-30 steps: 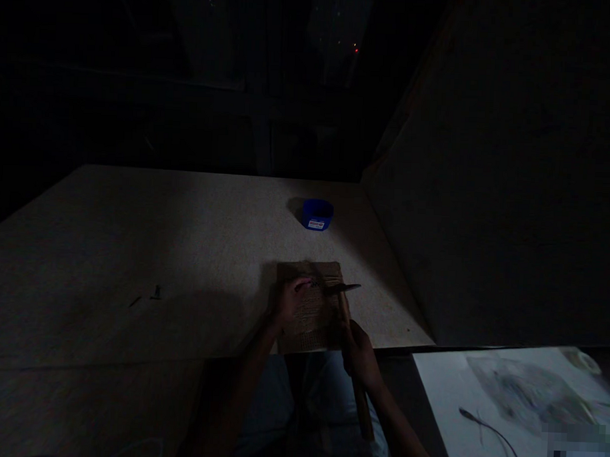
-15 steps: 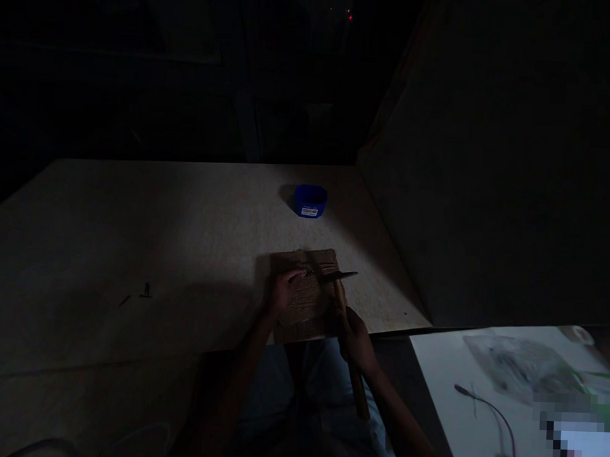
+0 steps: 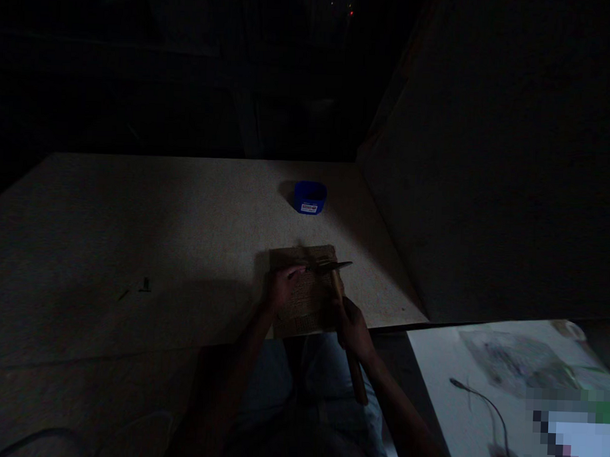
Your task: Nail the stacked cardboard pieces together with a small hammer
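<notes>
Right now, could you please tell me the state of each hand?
Left hand: over the cardboard; too dark to tell whether it pinches anything.
Right hand: closed, holding the hammer by its wooden handle.

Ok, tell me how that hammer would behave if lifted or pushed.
The hammer is probably stiff: its long handle runs straight and looks wooden. It likely feels heavier at one end, where the dark, seemingly metal head sits. Laid flat and pushed, it would more likely swivel than roll, because the head juts out crosswise.
</notes>
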`<action>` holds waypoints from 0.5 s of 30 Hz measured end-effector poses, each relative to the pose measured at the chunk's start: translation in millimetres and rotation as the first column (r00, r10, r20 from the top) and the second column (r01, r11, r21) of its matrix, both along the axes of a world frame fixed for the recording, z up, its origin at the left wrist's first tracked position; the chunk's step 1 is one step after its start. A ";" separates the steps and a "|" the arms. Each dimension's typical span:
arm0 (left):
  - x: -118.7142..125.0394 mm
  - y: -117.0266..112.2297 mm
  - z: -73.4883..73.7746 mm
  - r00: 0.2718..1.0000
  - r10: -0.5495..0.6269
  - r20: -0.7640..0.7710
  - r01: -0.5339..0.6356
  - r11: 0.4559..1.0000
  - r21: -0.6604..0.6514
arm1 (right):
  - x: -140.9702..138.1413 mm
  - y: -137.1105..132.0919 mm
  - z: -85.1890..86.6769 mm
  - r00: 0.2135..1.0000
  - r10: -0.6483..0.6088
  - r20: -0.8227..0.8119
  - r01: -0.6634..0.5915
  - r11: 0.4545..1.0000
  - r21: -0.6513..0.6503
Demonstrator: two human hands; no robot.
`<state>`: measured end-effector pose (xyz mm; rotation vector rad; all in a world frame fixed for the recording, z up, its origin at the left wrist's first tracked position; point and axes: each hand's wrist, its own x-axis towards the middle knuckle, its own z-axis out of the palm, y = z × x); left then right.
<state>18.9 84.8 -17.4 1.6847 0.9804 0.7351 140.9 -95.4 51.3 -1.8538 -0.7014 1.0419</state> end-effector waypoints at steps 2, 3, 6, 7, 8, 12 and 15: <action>1.3 -1.5 -0.8 1.000 0.010 0.001 -0.010 1.000 -0.008 | 0.0 1.8 0.2 1.000 0.005 0.002 -0.005 1.000 0.001; 1.7 -2.3 -0.7 1.000 0.019 0.004 -0.019 1.000 -0.012 | 0.0 2.2 0.3 1.000 0.007 0.002 -0.007 1.000 0.002; 1.4 -4.1 1.0 0.999 0.045 0.023 -0.045 0.999 -0.018 | -0.1 2.6 0.6 1.000 0.000 0.003 0.000 1.000 0.004; 0.9 -4.2 1.8 0.999 0.044 0.028 -0.044 0.999 -0.020 | -0.1 2.8 1.1 1.000 0.002 0.002 -0.002 1.000 0.002; 0.3 -4.1 2.6 0.999 0.040 0.032 -0.039 0.999 -0.022 | -0.2 3.2 1.8 1.000 0.005 0.001 -0.005 1.000 -0.001; -0.9 -2.8 2.9 0.999 0.025 0.030 -0.025 1.000 -0.017 | -1.8 6.2 6.6 1.000 0.006 -0.004 -0.006 1.000 -0.001; 0.7 -2.4 -0.4 0.999 0.030 0.010 -0.030 1.000 -0.009 | -2.8 7.5 11.2 1.000 0.013 0.000 -0.013 1.000 0.010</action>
